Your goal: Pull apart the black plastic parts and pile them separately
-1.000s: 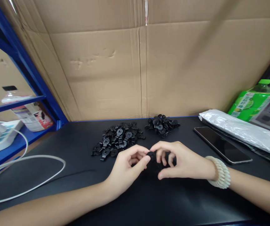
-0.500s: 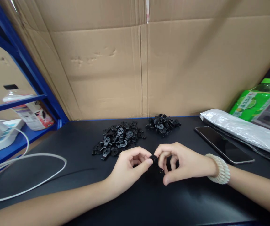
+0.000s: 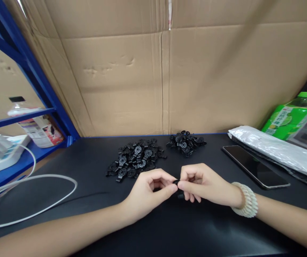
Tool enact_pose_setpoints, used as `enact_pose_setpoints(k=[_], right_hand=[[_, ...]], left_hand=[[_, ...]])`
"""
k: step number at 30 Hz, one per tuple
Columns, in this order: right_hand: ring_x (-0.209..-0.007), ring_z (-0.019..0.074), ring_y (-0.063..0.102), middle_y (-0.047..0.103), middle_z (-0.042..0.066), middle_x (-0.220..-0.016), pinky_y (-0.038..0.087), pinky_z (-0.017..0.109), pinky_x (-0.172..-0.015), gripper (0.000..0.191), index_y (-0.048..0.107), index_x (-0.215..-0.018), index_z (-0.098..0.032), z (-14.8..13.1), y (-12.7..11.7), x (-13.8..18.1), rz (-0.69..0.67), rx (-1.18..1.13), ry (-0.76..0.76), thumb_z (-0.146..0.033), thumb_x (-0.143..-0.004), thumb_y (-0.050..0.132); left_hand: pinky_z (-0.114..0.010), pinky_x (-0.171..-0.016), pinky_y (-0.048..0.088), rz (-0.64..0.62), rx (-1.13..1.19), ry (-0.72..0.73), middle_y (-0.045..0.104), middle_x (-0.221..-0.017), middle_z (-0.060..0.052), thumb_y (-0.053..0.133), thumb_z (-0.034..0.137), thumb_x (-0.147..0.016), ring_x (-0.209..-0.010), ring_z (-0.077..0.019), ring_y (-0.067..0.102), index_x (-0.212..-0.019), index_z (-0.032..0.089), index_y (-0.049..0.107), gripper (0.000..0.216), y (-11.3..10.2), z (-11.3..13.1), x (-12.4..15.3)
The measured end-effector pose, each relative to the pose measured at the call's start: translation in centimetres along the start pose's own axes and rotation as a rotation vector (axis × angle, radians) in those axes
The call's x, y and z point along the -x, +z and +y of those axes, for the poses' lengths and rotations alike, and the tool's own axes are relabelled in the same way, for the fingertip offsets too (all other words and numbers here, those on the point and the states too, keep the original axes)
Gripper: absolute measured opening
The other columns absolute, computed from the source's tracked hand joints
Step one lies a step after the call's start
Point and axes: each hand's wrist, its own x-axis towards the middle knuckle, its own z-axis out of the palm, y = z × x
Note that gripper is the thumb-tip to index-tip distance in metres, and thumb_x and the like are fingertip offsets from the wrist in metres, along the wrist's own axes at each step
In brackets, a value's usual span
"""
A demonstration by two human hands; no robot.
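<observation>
Between thumb and fingertips, my left hand (image 3: 153, 191) pinches a small black plastic disc-shaped part (image 3: 175, 182). From the other side my right hand (image 3: 203, 184), with a pale coiled band on its wrist, closes thumb and forefinger on the same part. Most of the part is hidden by the fingers, and a dark end of it shows beneath. Beyond my left hand lies a heap of black plastic parts (image 3: 137, 157), round with holes and a short tab. A smaller pile of black round parts (image 3: 185, 142) sits farther back, near the cardboard.
A phone (image 3: 255, 166) and a silvery plastic package (image 3: 276, 146) lie at the right, before a green bottle (image 3: 287, 117). On the left, a white cable (image 3: 74, 185) loops over the black tabletop (image 3: 89, 153). A blue rack (image 3: 43, 89) holds a power strip (image 3: 6, 155) and a bottle (image 3: 39, 128).
My right thumb has come up from below and now presses on the part beside my left fingertips. The part has turned and is more covered.
</observation>
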Motion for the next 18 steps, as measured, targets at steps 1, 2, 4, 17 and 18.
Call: enact_pose_setpoints(k=[1,2,4,17,18], right_hand=[[-0.048,0.0086,0.057,0.063,0.000,-0.059,0.042,0.015,-0.040,0.029,0.052,-0.069,-0.015,0.1,0.1,0.0,-0.002,-0.009,-0.002,-0.039,-0.080,0.067],[-0.048,0.0084,0.057,0.063,0.001,-0.058,0.042,0.015,-0.041,0.031,0.052,-0.069,-0.015,0.1,0.2,0.1,0.001,-0.020,-0.008,-0.040,-0.081,0.065],[-0.046,0.0078,0.055,0.062,0.000,-0.057,0.042,0.016,-0.040,0.033,0.052,-0.068,-0.015,0.4,0.3,0.1,0.009,-0.035,-0.024,-0.043,-0.083,0.062],[-0.047,0.0068,0.051,0.059,-0.001,-0.058,0.039,0.016,-0.042,0.031,0.053,-0.071,-0.015,1.0,0.6,0.1,0.066,0.027,-0.059,-0.041,-0.087,0.059],[-0.048,0.0070,0.051,0.059,-0.001,-0.059,0.040,0.016,-0.043,0.031,0.055,-0.072,-0.015,1.0,0.5,0.2,0.080,0.029,-0.073,-0.041,-0.087,0.058]], left_hand=[[-0.023,-0.061,0.047,0.000,0.004,-0.005,0.061,-0.072,-0.001,0.069,0.019,-0.074,-0.063,-0.0107,0.056,-0.081,0.011,0.069,0.010,0.0,0.0,0.0],[-0.023,-0.060,0.047,0.000,0.010,-0.010,0.061,-0.071,-0.001,0.069,0.020,-0.075,-0.062,-0.0104,0.055,-0.080,0.011,0.070,0.010,0.0,0.0,-0.1],[-0.023,-0.058,0.046,0.001,0.023,-0.022,0.059,-0.068,0.000,0.069,0.021,-0.075,-0.059,-0.0096,0.054,-0.078,0.011,0.070,0.011,0.0,0.0,-0.1],[-0.021,-0.051,0.045,0.023,-0.014,-0.046,0.058,-0.064,0.000,0.068,0.026,-0.074,-0.053,-0.0087,0.050,-0.073,0.011,0.070,0.015,0.1,0.5,-0.1],[-0.021,-0.052,0.045,0.033,-0.062,-0.005,0.059,-0.066,-0.001,0.066,0.026,-0.076,-0.054,-0.0089,0.051,-0.075,0.011,0.070,0.016,-0.3,1.0,-0.3]])
